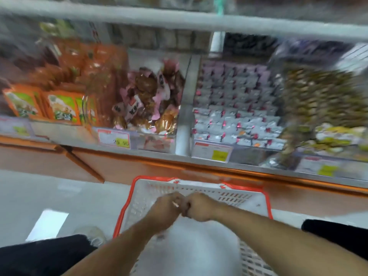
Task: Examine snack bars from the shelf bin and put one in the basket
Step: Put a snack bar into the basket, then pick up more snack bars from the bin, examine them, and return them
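My left hand and my right hand meet knuckle to knuckle above the white basket with the red rim. Both have their fingers curled into fists. A small pale streak shows at the left hand's fingers, too blurred to name. On the shelf behind stand clear bins: pink and brown wrapped snacks in the middle, small grey packets with red marks to their right, and brown-green packets at the far right. The whole view is motion-blurred.
Orange snack packs fill the left bin. Price tags hang along the shelf's front edge above an orange base panel. My knees in black trousers flank the basket on a pale floor.
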A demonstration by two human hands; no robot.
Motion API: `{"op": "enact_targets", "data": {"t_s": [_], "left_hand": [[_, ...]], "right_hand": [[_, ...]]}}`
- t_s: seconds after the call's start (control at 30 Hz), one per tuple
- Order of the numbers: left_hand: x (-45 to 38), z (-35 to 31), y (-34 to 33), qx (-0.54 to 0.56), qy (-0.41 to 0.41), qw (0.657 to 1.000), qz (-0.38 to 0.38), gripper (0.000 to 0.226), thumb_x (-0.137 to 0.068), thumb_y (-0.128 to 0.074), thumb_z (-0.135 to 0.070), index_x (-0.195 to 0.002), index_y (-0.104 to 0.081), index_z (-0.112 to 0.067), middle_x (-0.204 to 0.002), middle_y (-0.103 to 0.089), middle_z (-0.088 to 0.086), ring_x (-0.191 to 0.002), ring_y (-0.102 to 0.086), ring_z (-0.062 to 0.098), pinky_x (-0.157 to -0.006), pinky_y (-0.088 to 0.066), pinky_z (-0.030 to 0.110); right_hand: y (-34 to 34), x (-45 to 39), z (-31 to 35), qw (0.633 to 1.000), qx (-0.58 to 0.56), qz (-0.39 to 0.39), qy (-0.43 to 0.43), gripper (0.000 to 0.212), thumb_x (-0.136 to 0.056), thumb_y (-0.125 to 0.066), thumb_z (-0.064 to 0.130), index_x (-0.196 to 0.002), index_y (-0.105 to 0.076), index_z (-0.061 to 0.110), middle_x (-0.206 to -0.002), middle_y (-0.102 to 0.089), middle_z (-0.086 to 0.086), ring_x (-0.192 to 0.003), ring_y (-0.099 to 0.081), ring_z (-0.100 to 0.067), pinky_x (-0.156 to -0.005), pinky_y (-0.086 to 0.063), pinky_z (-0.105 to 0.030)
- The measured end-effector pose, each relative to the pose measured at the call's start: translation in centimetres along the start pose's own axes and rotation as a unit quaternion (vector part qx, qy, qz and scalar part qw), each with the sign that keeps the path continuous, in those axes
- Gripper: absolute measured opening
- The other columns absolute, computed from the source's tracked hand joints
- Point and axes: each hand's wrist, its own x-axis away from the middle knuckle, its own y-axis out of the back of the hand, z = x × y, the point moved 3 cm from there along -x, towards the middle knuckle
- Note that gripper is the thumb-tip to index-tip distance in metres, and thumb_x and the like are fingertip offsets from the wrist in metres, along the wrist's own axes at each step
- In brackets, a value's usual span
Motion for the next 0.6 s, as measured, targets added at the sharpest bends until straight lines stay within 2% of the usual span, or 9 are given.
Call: {"op": "enact_targets", "data": {"t_s": [0.03,0.1,0.17,0.23,0.3,0.4,0.47,0.53,0.6], "left_hand": [[0.0,-2.7,0.9,-0.018,-0.049,0.998,0.018,0.013,-0.079,-0.059,-0.023,-0.076,-0.07,-0.029,-0.079,-0.072,-0.01,-0.077,-0.066,-0.001,-0.076,-0.053,0.029],[0.1,-7.8,2.5,-0.1,-0.103,0.987,0.071,0.014,-0.083,-0.06,-0.022,-0.084,-0.073,-0.016,-0.085,-0.075,-0.004,-0.078,-0.065,0.006,-0.077,-0.051,0.028],[0.6,-12.1,4.1,-0.181,-0.13,0.968,0.114,0.008,-0.086,-0.067,-0.016,-0.089,-0.073,-0.017,-0.092,-0.077,0.001,-0.08,-0.065,0.015,-0.076,-0.051,0.03],[1.4,-16.1,5.9,-0.214,-0.153,0.957,0.122,0.008,-0.082,-0.069,-0.021,-0.09,-0.073,-0.02,-0.088,-0.076,-0.005,-0.08,-0.068,0.014,-0.072,-0.054,0.029],[2.8,-19.5,7.7,-0.184,-0.202,0.958,0.084,0.011,-0.079,-0.065,-0.026,-0.087,-0.073,-0.026,-0.078,-0.072,-0.015,-0.069,-0.062,-0.001,-0.062,-0.048,0.018],[4.1,-21.8,10.2,-0.072,-0.279,0.956,-0.048,0.007,-0.088,-0.072,-0.027,-0.094,-0.073,-0.032,-0.081,-0.07,-0.022,-0.077,-0.063,-0.004,-0.068,-0.049,0.015],[4.2,-21.7,11.0,-0.085,-0.309,0.938,-0.132,0.017,-0.091,-0.072,-0.024,-0.103,-0.07,-0.035,-0.094,-0.067,-0.027,-0.092,-0.063,-0.005,-0.081,-0.05,0.016],[3.5,-21.4,10.9,-0.128,-0.316,0.926,-0.16,0.026,-0.092,-0.071,-0.026,-0.115,-0.066,-0.035,-0.107,-0.061,-0.03,-0.103,-0.057,-0.007,-0.092,-0.046,0.02],[2.4,-21.3,10.3,-0.169,-0.309,0.924,-0.15,0.035,-0.093,-0.069,-0.029,-0.126,-0.059,-0.035,-0.123,-0.059,-0.021,-0.116,-0.052,-0.002,-0.101,-0.043,0.025]], "right_hand": [[2.1,1.5,0.6,0.999,0.036,0.0,0.019,0.015,-0.093,-0.06,0.007,-0.089,-0.074,0.01,-0.102,-0.071,-0.017,-0.093,-0.063,-0.028,-0.084,-0.05,-0.036],[5.6,5.1,1.7,0.992,0.123,0.017,0.036,0.02,-0.094,-0.057,0.01,-0.099,-0.075,0.005,-0.103,-0.074,-0.018,-0.095,-0.067,-0.033,-0.083,-0.053,-0.039],[8.0,8.8,2.8,0.985,0.163,0.051,0.037,0.022,-0.094,-0.059,0.012,-0.108,-0.074,0.006,-0.097,-0.076,-0.007,-0.09,-0.072,-0.02,-0.079,-0.057,-0.035],[10.6,12.3,3.8,0.988,0.129,0.07,0.046,0.02,-0.094,-0.064,0.01,-0.111,-0.074,0.005,-0.098,-0.077,-0.003,-0.09,-0.074,-0.014,-0.085,-0.06,-0.034],[14.1,15.6,4.4,0.994,0.068,0.051,0.066,0.014,-0.097,-0.065,0.013,-0.102,-0.076,0.007,-0.101,-0.078,-0.009,-0.091,-0.074,-0.02,-0.089,-0.06,-0.035],[19.4,18.8,4.6,0.981,-0.086,-0.115,0.129,0.015,-0.097,-0.067,0.021,-0.089,-0.079,0.017,-0.086,-0.078,-0.004,-0.076,-0.071,-0.012,-0.077,-0.06,-0.029],[22.1,18.7,3.6,0.927,-0.168,-0.307,0.137,0.011,-0.096,-0.069,0.023,-0.093,-0.079,0.02,-0.084,-0.078,0.001,-0.073,-0.072,-0.01,-0.068,-0.057,-0.028],[23.7,17.3,2.4,0.878,-0.106,-0.461,0.079,0.016,-0.098,-0.064,0.02,-0.106,-0.077,0.025,-0.096,-0.075,0.011,-0.078,-0.07,-0.011,-0.064,-0.051,-0.021],[24.6,15.6,1.9,0.863,0.014,-0.505,0.017,0.029,-0.099,-0.056,0.012,-0.121,-0.072,0.021,-0.101,-0.072,0.006,-0.074,-0.064,-0.012,-0.057,-0.043,-0.015]]}}
